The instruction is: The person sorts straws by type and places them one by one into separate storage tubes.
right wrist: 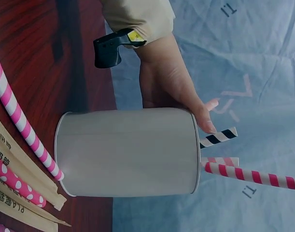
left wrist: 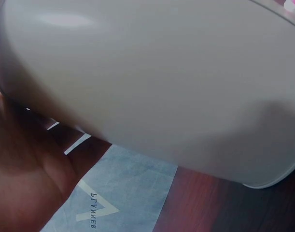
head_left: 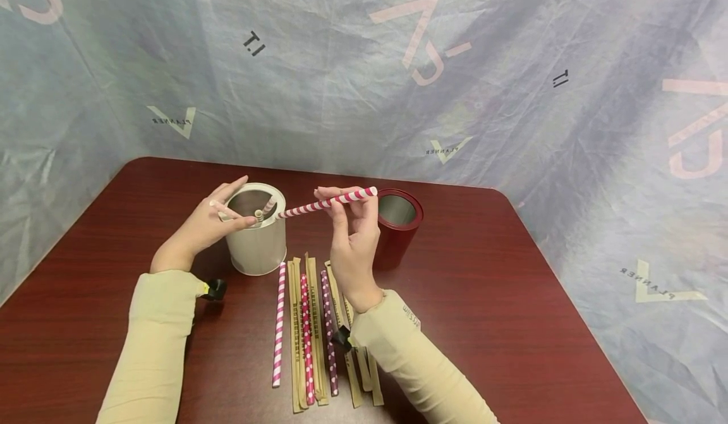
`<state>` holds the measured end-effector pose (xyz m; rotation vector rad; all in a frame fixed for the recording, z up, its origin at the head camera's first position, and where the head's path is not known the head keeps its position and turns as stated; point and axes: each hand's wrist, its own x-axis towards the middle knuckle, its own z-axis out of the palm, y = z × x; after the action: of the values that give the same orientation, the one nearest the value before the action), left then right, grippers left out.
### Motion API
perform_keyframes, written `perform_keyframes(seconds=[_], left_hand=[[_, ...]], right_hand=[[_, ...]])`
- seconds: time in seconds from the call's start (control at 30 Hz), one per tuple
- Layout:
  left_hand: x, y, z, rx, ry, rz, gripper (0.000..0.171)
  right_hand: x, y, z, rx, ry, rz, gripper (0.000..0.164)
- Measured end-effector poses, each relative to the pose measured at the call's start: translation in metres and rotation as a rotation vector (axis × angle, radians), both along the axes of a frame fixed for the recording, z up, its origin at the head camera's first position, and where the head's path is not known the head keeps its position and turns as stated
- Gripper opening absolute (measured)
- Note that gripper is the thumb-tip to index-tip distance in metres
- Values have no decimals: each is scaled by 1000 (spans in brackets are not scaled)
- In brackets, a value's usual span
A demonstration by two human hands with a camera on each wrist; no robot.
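My left hand (head_left: 196,225) holds the white can (head_left: 258,250) at its left side, with the thumb along the rim. Palm and can wall (left wrist: 137,87) fill much of the left wrist view. Inside the can stand a few straws, among them a black-and-white striped straw (right wrist: 218,138) and a pale pink-striped straw (head_left: 270,204). Between thumb and fingers, my right hand (head_left: 354,247) pinches a red-and-white striped straw (head_left: 304,208). That straw slants up to the right, its lower left end right at the can's rim.
A dark red can (head_left: 400,241) stands behind my right hand, partly hidden. Nearer on the table lie a magenta-striped straw (head_left: 279,323), paper-wrapped straws (head_left: 295,335), a pink dotted straw (head_left: 308,348) and a purple dotted straw (head_left: 327,301). Grey fabric (head_left: 330,95) hangs behind the table.
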<state>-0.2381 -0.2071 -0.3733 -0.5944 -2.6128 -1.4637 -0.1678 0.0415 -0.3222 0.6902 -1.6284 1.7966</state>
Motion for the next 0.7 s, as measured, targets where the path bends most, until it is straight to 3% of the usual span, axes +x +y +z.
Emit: perform_keyframes(seconds=[0.3,0.7], left_hand=[[1,0,0,12,14,-1,83],[1,1,2,10,-3,4,81]], right_hand=[[-7,-10,-5,16,28,43,20],[-24,-21,-17,197,30,10,19]])
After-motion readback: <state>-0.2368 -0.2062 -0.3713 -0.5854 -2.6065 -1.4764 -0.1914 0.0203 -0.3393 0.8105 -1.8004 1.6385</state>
